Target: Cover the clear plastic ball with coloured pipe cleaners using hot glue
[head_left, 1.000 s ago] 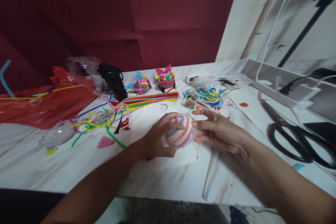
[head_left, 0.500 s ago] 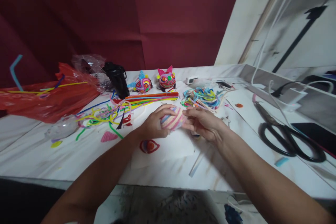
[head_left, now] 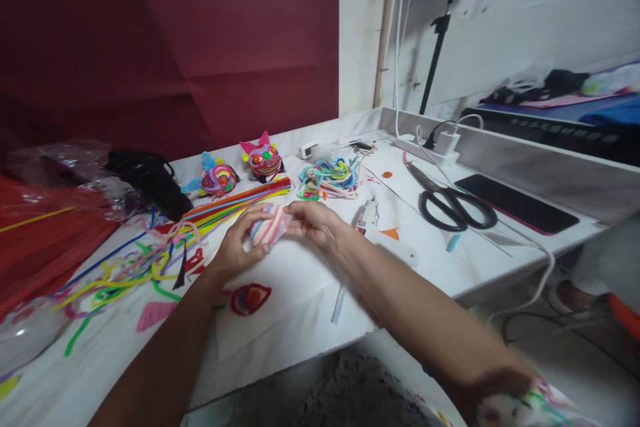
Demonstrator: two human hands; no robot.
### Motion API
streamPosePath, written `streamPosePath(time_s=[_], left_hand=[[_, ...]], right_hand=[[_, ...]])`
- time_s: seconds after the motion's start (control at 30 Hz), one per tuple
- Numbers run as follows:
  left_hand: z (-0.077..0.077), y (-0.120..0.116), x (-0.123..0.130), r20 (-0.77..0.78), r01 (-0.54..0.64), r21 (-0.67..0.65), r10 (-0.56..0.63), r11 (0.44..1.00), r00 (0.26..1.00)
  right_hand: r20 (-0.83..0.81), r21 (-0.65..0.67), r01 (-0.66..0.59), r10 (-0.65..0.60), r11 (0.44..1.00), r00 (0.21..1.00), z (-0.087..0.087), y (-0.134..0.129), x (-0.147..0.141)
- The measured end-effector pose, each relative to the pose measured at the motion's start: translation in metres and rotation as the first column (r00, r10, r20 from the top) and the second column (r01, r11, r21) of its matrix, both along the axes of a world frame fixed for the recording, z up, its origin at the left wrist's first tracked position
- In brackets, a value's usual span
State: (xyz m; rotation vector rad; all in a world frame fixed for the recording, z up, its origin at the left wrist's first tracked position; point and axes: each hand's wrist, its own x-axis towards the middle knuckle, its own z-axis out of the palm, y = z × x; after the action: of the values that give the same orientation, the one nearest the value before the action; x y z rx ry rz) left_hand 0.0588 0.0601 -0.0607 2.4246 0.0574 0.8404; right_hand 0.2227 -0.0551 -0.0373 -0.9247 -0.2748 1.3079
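Note:
A rounded piece striped in pink, cream and blue (head_left: 270, 227), apparently made of fuzzy pipe cleaners, is held above the table between both hands. My left hand (head_left: 239, 245) grips its left side, fingers over the top and thumb below. The fingers of my right hand (head_left: 316, 225) pinch its right edge. Below them, a red-rimmed eye shape (head_left: 251, 298) with an orange centre lies on a white sheet (head_left: 280, 319). A hot glue gun (head_left: 367, 215) is just beyond my right forearm, partly covered by it, and a glue stick (head_left: 339, 305) shows in front.
Two decorated animal heads (head_left: 265, 159) (head_left: 219, 179) stand at the back. Straight pipe cleaners (head_left: 240, 199) and a tangled pile (head_left: 330, 178) lie before them. Scissors (head_left: 440, 200), a phone (head_left: 515, 202) and a power strip (head_left: 427, 150) are right; a red plastic bag (head_left: 50, 240) is left.
The view has swung to the right, bringing the phone and glue gun into fuller sight. Both hands still hold the striped piece, which is turned slightly.

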Motion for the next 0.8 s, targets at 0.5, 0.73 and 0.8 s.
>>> streamPosePath(time_s=[0.5, 0.73, 0.8], left_hand=[[-0.003, 0.010, -0.007, -0.030, -0.123, 0.095, 0.126, 0.988, 0.992], [-0.002, 0.010, -0.012, -0.017, -0.167, 0.152, 0.172, 0.974, 0.985], [-0.003, 0.014, -0.014, -0.035, -0.171, 0.169, 0.179, 0.971, 0.983]], right_hand=[[-0.072, -0.005, 0.139, -0.139, 0.990, 0.988, 0.006, -0.003, -0.006], [-0.111, 0.014, 0.144, -0.142, 0.989, 0.984, 0.001, 0.001, -0.009], [-0.117, 0.027, 0.149, -0.145, 0.988, 0.982, -0.003, 0.006, -0.010]])
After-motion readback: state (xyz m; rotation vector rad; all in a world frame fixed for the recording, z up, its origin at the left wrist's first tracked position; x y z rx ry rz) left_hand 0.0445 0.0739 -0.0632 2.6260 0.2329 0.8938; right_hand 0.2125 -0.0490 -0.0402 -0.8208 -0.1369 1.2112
